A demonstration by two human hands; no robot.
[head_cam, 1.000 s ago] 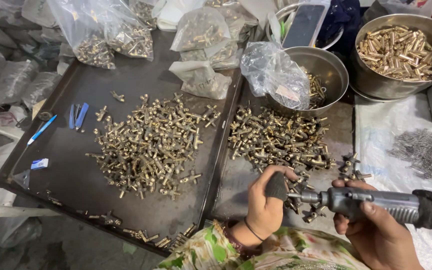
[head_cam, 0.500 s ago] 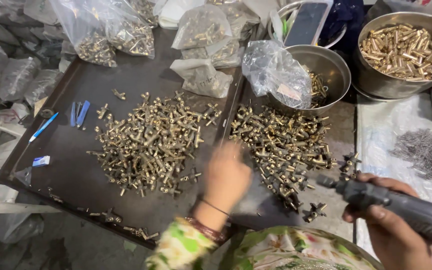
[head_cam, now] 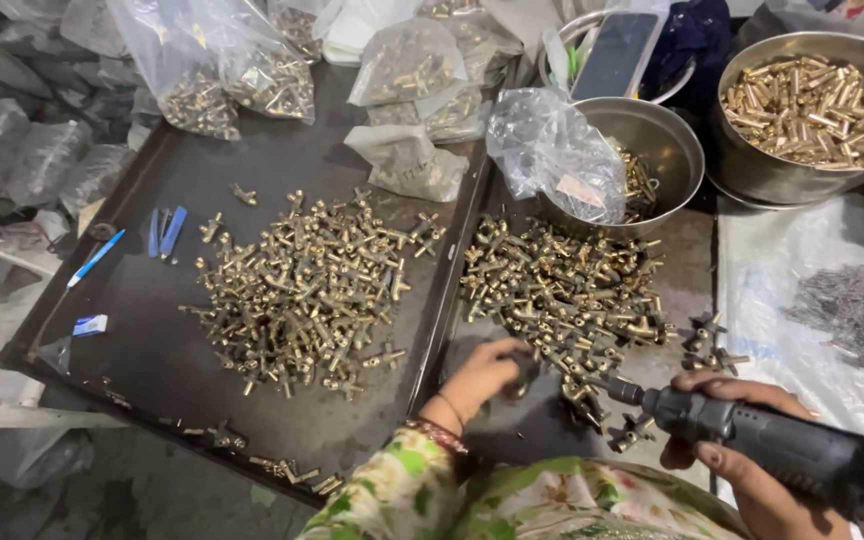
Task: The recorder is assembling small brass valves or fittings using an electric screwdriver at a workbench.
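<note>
Head view, now: my left hand (head_cam: 487, 372) sits low at the near edge of the brass fittings pile (head_cam: 562, 290) on the worktop (head_cam: 687, 250), fingers curled in around something small and dark. I cannot tell for sure whether it is a fitting pinched there or just the dark fingertip cover. My right hand (head_cam: 752, 455) is wrapped tight around the dark rotary tool (head_cam: 752, 440), whose tip points left toward my left hand and stops just beside it, over a few loose dark fittings.

To my left, the dark metal tray (head_cam: 152, 330) holds a second, wider heap of brass fittings (head_cam: 307, 285), with blue pens (head_cam: 162, 232) near its far left side. Behind the piles stand a steel bowl (head_cam: 667, 150) with a clear plastic bag (head_cam: 552, 150) slumped against it, and a larger steel pot (head_cam: 812, 105) full of brass tubes. Grey screws (head_cam: 857, 310) lie spread on a white sheet at right.

Against the view half a second back: my left hand was then out over the tray's right rim, blurred in motion; it has come back to the near pile and closed up. The tool has swung up and in, closer to that hand. To my judgement, a fresh piece is being brought to the tip.
</note>
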